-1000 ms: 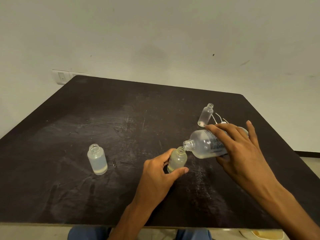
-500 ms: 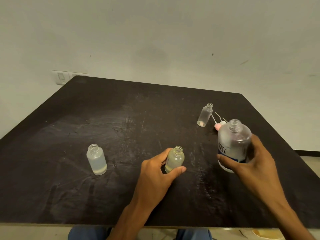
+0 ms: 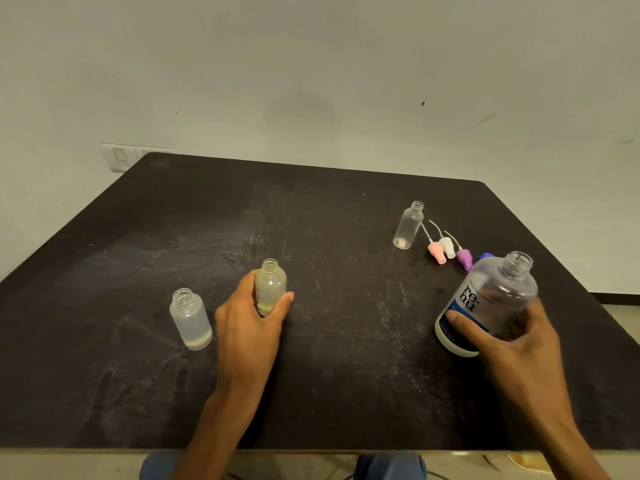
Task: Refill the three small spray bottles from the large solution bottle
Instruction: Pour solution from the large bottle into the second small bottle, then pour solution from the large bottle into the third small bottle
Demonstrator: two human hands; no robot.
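Note:
My left hand (image 3: pixel 248 318) grips a small uncapped spray bottle (image 3: pixel 270 284) with a little yellowish liquid, near the middle of the black table (image 3: pixel 332 393). A second small uncapped bottle (image 3: pixel 190 318) stands just left of that hand, holding some clear liquid. A third small uncapped bottle (image 3: pixel 408 225) stands far right of centre. My right hand (image 3: pixel 507 339) grips the large clear solution bottle (image 3: pixel 485 304), uncapped, tilted slightly right, at the table's right side.
Three spray tops, pink (image 3: pixel 435 251), white (image 3: pixel 447 246) and purple (image 3: pixel 464 258), lie on the table beside the far small bottle. A blue cap (image 3: pixel 485 256) peeks out behind the large bottle. A wall switch plate (image 3: pixel 119 157) sits past the table's far left corner.
The large bottle went from pouring tilt over the small bottle to nearly upright and moved right. My left hand carried the small bottle leftward, closer to the left bottle.

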